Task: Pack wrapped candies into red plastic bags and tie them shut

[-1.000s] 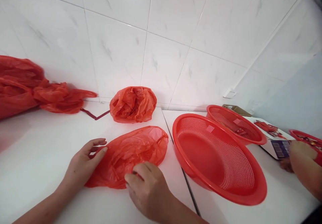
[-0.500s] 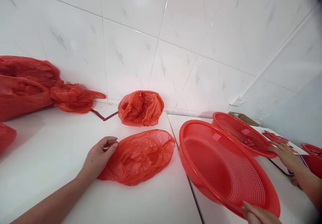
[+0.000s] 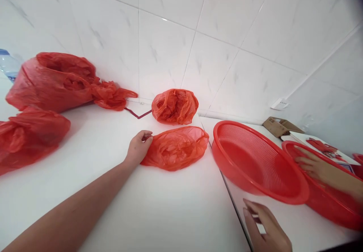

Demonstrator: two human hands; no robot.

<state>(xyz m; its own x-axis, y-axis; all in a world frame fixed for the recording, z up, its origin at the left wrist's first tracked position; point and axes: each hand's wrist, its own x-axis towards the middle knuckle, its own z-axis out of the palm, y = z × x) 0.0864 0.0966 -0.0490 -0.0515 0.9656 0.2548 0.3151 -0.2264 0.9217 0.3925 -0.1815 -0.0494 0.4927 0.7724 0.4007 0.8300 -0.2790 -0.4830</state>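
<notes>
My left hand [image 3: 139, 146] is closed, its fingers pinching the left end of a red plastic bag [image 3: 178, 150] that lies on the white table with its mouth spread. Down at the lower right, my right hand [image 3: 268, 227] has thumb and fingers apart, with a gap showing between them and nothing held. Just above it is a red perforated plastic basket [image 3: 255, 184], its bottom bare. Another crumpled red bag [image 3: 175, 106] stands behind the bag at my left hand.
A co-worker's hand [image 3: 314, 165] reaches into a second red basket [image 3: 334, 210] at the right. Full red bags [image 3: 53, 82] and a plastic bottle [image 3: 8, 65] are at the left. A cardboard box [image 3: 279, 126] sits near the wall. A seam [image 3: 234, 203] divides the tables.
My right hand has come off the front basket's rim and moved left. The second basket has shifted nearer, with the co-worker's hand inside it. The view has swung left.
</notes>
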